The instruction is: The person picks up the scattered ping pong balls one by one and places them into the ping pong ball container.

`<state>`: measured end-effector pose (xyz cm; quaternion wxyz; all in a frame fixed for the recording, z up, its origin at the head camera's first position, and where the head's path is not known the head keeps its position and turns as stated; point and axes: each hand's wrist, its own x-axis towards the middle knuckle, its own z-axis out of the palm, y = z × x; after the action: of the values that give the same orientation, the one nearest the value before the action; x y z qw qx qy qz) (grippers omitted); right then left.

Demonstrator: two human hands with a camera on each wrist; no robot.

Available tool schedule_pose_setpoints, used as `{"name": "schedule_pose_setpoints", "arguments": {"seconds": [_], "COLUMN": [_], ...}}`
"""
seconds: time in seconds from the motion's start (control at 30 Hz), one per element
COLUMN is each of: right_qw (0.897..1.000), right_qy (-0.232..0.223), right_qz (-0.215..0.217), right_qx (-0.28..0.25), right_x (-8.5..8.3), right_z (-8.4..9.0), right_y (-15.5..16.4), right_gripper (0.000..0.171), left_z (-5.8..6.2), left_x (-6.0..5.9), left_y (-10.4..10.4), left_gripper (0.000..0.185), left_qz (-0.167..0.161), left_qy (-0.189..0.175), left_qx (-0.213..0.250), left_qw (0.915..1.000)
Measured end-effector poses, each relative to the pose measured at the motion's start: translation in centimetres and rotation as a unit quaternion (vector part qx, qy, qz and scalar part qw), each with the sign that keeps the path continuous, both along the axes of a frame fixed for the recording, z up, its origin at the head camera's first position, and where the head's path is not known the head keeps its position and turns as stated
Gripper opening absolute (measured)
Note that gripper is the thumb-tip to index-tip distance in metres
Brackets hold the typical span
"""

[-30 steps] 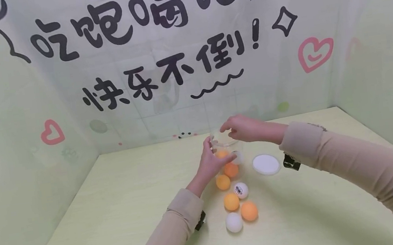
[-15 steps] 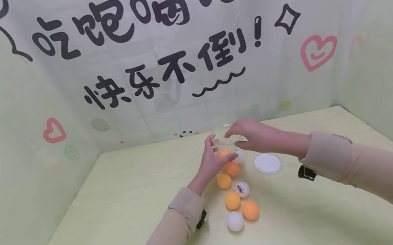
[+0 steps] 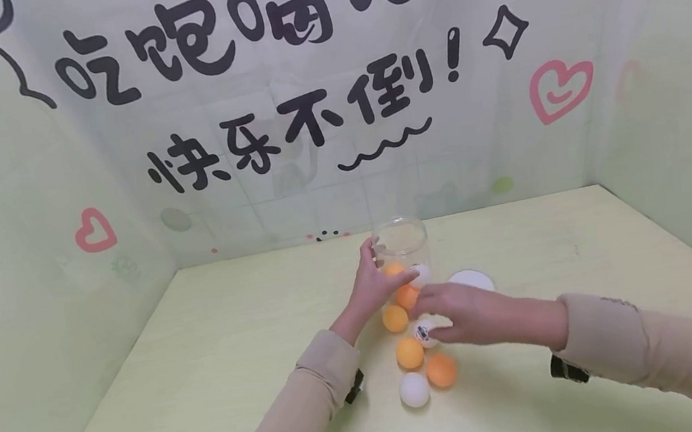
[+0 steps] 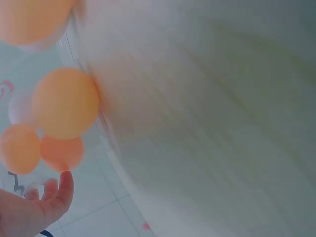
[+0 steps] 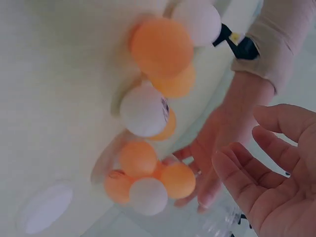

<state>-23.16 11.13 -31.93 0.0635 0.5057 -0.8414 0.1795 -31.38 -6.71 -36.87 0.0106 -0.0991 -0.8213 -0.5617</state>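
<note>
A clear plastic jar (image 3: 401, 241) stands upright near the back of the table with three balls inside: two orange and one white. My left hand (image 3: 379, 277) grips its side. My right hand (image 3: 431, 317) is low in front of the jar, fingers spread over a white printed ball (image 3: 424, 335) and nothing in the palm. In the right wrist view the right hand (image 5: 266, 168) is plainly open, with the printed ball (image 5: 144, 111) a short way from its fingers. Several loose balls lie in a line toward me, among them an orange ball (image 3: 409, 354) and a white ball (image 3: 413, 390).
A white round lid (image 3: 471, 277) lies flat on the table just right of the jar, partly behind my right hand. The pale yellow table (image 3: 210, 377) is enclosed by printed walls at the back and on both sides.
My right hand has left the jar's mouth and come down toward me to the white printed ball. The left hand and the jar have stayed where they were.
</note>
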Motion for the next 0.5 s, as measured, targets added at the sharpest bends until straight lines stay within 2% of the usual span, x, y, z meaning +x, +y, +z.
{"name": "schedule_pose_setpoints", "arguments": {"seconds": [0.23,0.5], "right_qw": [0.999,0.996], "right_qy": [-0.016,-0.073], "right_qz": [0.029,0.013], "right_qx": [0.015,0.039], "right_x": [1.4,1.7], "right_z": [-3.2,-4.4], "right_y": [0.3,0.5], "right_gripper": [0.023,0.023], "left_z": [0.1,0.0], "left_x": [0.2,0.1], "left_y": [0.1,0.1], "left_gripper": [0.097,0.097], "left_qz": [0.006,0.007], "left_qy": [-0.008,-0.008], "left_qx": [0.0,-0.002], "left_qw": [0.9999,0.9999]}}
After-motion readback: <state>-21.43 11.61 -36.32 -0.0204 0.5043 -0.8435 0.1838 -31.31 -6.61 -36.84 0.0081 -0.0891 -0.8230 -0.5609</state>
